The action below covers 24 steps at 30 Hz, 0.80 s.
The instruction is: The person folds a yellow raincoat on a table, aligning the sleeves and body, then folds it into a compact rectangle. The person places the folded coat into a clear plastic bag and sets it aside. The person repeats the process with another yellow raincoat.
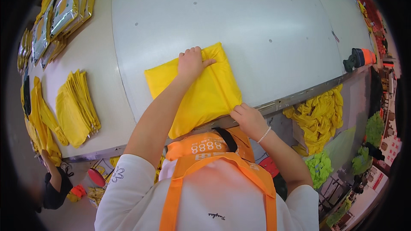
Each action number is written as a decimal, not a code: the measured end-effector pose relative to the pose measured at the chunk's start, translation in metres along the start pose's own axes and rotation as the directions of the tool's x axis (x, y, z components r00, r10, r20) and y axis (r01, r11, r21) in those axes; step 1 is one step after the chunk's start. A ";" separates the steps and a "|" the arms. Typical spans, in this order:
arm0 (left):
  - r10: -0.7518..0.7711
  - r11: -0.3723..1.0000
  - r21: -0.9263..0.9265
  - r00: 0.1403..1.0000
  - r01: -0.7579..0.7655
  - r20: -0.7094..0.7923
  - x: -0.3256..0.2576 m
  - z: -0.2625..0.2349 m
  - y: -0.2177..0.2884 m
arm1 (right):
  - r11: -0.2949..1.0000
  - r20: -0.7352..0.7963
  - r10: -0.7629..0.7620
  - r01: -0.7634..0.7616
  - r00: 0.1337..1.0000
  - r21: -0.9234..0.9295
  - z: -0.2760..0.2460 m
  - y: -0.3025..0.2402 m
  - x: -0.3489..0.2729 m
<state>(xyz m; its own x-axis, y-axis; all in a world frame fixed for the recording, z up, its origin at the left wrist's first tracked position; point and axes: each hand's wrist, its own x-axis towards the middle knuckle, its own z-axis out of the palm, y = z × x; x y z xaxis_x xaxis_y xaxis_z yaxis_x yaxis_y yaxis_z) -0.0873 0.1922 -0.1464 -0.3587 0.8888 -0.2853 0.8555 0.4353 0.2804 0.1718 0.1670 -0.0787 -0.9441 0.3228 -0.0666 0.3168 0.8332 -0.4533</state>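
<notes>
A folded yellow garment [205, 90], thin and smooth, lies at the near edge of the worktable, with its lower left corner reaching over the edge. My left hand [191, 63] rests on its far part, fingers curled over the upper edge and thumb out to the right across a fold. At the lower right corner, my right hand [248, 117] pinches the fabric by the table edge. A fold line runs down the garment between the two hands.
Left of me lie a stack of folded yellow garments [75, 109] and several clear-bagged packs [66, 10]. An orange and dark roll [361, 58] sits at the table's right. Yellow cloth [319, 117] is heaped below the edge. Another person's arm [51, 171] shows at the lower left.
</notes>
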 end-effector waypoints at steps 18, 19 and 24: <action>-0.079 0.969 -0.242 0.985 0.041 -0.152 -0.009 -0.009 -0.010 | 0.998 -0.268 0.055 -0.046 0.962 0.039 0.040 0.019 -0.008; -0.081 0.958 -0.284 0.983 0.031 -0.166 -0.007 -0.007 -0.011 | 1.000 -0.322 0.025 -0.025 0.946 0.006 0.036 0.017 -0.008; -0.065 0.895 -0.445 0.990 0.003 -0.125 -0.008 -0.002 -0.016 | 0.995 -0.351 -0.101 0.099 0.931 -0.023 0.032 0.015 -0.023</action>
<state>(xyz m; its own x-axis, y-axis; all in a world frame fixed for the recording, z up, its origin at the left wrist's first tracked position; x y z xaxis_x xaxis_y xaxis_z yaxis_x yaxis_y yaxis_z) -0.0989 0.1785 -0.1471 -0.4577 0.8694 -0.1863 0.5987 0.4563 0.6583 0.1950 0.1579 -0.1123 -0.8787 0.3744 0.2960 0.2241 0.8712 -0.4367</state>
